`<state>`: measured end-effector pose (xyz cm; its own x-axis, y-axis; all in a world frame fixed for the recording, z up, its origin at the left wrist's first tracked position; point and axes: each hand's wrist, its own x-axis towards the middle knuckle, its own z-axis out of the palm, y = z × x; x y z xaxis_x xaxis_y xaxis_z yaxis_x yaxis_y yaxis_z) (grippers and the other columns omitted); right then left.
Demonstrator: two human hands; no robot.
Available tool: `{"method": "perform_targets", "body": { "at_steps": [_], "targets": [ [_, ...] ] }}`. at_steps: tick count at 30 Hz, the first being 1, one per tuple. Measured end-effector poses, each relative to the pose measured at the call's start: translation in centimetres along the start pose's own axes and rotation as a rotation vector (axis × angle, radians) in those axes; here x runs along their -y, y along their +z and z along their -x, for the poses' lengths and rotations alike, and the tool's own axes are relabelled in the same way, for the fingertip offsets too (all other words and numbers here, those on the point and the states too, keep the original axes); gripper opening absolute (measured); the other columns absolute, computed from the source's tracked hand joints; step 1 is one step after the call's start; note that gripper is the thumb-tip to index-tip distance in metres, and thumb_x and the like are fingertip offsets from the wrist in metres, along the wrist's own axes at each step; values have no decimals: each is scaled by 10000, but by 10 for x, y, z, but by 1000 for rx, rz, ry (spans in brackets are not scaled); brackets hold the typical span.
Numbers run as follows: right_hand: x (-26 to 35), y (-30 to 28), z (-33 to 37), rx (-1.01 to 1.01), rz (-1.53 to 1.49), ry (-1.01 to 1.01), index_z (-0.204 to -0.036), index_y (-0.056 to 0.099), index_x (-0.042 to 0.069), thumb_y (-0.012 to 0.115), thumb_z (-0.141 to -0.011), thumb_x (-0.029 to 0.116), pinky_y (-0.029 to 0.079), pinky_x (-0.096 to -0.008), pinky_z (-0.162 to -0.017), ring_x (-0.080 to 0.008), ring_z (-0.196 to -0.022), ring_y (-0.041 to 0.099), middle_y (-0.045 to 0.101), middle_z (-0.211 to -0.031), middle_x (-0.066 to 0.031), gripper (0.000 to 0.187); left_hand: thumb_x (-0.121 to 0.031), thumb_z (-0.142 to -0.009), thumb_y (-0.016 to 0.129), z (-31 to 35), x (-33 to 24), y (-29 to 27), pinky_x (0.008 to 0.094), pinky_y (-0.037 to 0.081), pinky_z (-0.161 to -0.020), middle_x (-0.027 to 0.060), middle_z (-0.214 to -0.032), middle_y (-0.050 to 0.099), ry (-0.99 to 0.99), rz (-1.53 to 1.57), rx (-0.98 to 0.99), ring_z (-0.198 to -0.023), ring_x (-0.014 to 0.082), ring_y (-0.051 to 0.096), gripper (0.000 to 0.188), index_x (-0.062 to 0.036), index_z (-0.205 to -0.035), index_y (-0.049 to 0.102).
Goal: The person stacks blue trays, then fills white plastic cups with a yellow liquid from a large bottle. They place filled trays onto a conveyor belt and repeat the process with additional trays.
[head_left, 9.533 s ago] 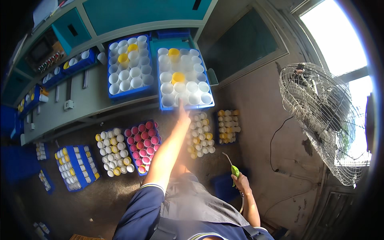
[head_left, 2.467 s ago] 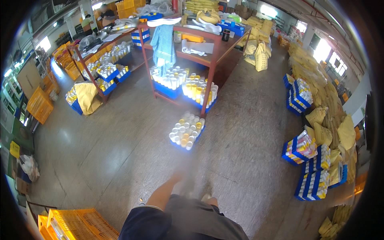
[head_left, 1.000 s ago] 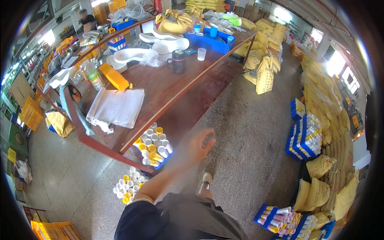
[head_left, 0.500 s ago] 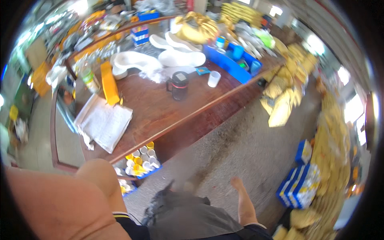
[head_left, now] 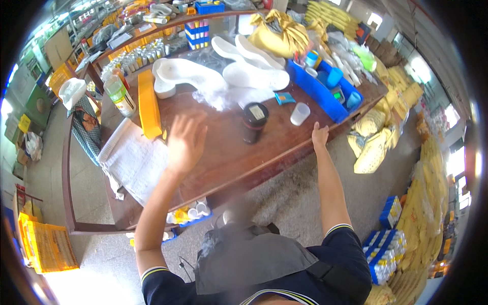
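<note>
Over the wooden table, my left hand hovers with its fingers apart, slightly smeared by motion, beside an open notebook and an orange-yellow long box-like holder. Nothing shows in its grasp. My right hand is at the table's front edge with fingers stretched out and holding nothing visible. Just beyond it stands a translucent plastic cup. Between the two hands is a black lidded mug. A small blue packet lies behind the cup.
White scoop-like plastic pieces lie across the back of the table. A blue bin with cups sits at the right end, near a yellow sack. A bottle stands at left. Yellow sacks line the right wall.
Both hands have risen from low in the view to the table, the left above its top, the right to its front edge. The view has shifted, showing more of the left floor.
</note>
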<state>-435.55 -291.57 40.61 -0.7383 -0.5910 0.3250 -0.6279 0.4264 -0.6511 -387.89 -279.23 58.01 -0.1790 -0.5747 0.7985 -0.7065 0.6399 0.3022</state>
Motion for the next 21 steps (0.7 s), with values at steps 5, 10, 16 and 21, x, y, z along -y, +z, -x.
{"method": "perform_targets", "body": {
  "at_steps": [5,10,16,21],
  "targets": [
    [8,15,-22,47,409,120,-1372,375,-68,526,-947,467,452,-547,-975,-449,-1213,493,447,-1338,-300,699,-129,-816,674,65,109,104,454,450,-963,143,-1192,592,-167,-190,153,-1142,352,535,317,-28,-1107,597],
    [-4,34,-28,63,213,299,-1449,232,-52,488,-969,450,457,-545,-970,-474,-1211,486,361,-1397,-299,740,-241,-839,680,96,128,132,488,394,-1026,171,-1266,553,-236,-224,228,-1220,372,485,460,-5,-1213,553],
    [-8,37,-27,59,232,290,-1507,188,25,448,-989,425,443,-538,-990,-478,-1233,465,322,-1410,-317,704,-242,-835,676,82,116,137,486,416,-969,166,-1175,580,-304,-289,288,-1131,363,520,321,-15,-1047,595],
    [2,31,-26,82,251,346,-1509,206,35,432,-998,418,457,-517,-977,-466,-1217,485,297,-1447,-292,677,-219,-833,687,61,115,163,452,422,-903,126,-1064,592,-424,-315,172,-1025,322,539,212,-45,-909,593]
  ]
}}
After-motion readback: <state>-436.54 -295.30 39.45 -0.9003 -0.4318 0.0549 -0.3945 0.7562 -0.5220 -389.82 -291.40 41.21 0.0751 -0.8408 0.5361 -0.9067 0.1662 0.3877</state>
